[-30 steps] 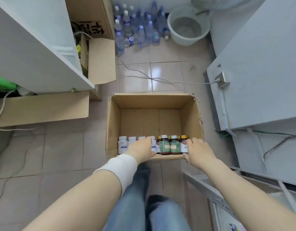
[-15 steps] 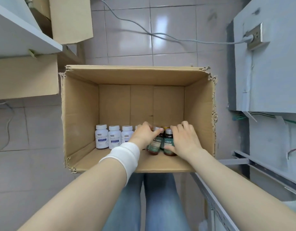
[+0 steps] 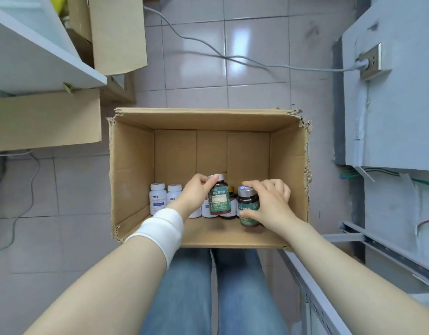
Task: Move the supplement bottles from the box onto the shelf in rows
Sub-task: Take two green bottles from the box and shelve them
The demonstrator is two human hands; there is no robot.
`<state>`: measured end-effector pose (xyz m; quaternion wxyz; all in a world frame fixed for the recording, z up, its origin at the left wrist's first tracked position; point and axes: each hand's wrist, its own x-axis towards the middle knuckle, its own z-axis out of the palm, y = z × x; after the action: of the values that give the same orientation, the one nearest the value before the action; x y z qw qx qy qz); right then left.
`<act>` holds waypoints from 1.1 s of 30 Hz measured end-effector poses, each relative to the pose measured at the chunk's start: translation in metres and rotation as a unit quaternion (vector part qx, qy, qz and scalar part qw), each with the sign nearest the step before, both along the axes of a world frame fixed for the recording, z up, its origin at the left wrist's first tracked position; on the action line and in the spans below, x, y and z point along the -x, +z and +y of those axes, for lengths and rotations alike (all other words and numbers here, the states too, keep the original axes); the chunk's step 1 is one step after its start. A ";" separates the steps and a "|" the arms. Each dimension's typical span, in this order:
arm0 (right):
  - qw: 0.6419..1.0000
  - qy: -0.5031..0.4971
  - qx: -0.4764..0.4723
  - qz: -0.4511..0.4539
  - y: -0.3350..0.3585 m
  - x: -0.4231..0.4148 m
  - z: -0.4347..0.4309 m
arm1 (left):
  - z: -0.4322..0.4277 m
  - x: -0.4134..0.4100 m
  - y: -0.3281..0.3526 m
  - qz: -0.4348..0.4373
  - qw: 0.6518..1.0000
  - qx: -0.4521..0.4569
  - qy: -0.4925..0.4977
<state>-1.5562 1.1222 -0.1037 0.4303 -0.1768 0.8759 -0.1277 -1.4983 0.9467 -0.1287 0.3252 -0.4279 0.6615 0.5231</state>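
our left hand (image 3: 197,189) had raised the brown, green-labelled bottle (image 3: 219,198) it gripped; our right hand (image 3: 271,204) clasped a second brown bottle (image 3: 248,206). both looked ready to leave the open cardboard box (image 3: 131,165).

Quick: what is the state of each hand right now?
Left hand: closed, holding the left brown bottle.
Right hand: closed, holding the right brown bottle.

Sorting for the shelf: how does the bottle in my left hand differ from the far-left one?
The brown bottle has a green label and silver cap; the white bottle, a white cap. The left hand grips the brown bottle; the white bottle stands untouched. Both capped.
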 end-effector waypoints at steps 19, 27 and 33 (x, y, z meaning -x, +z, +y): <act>0.511 -0.726 0.446 -0.110 0.256 -0.108 -0.061 | -0.048 0.012 0.265 0.175 0.947 -0.265 0.045; 0.372 -0.733 0.570 -0.005 0.329 -0.208 -0.039 | 0.019 -0.030 0.352 0.199 0.905 -0.359 -0.115; 0.336 -0.740 0.566 0.140 0.379 -0.326 0.013 | 0.103 -0.107 0.417 0.259 0.838 -0.388 -0.284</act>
<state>-1.2301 1.1351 0.2753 -0.1722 0.3276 0.4132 -0.8321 -1.3913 1.0501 0.2888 0.4158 0.0913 0.5568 0.7132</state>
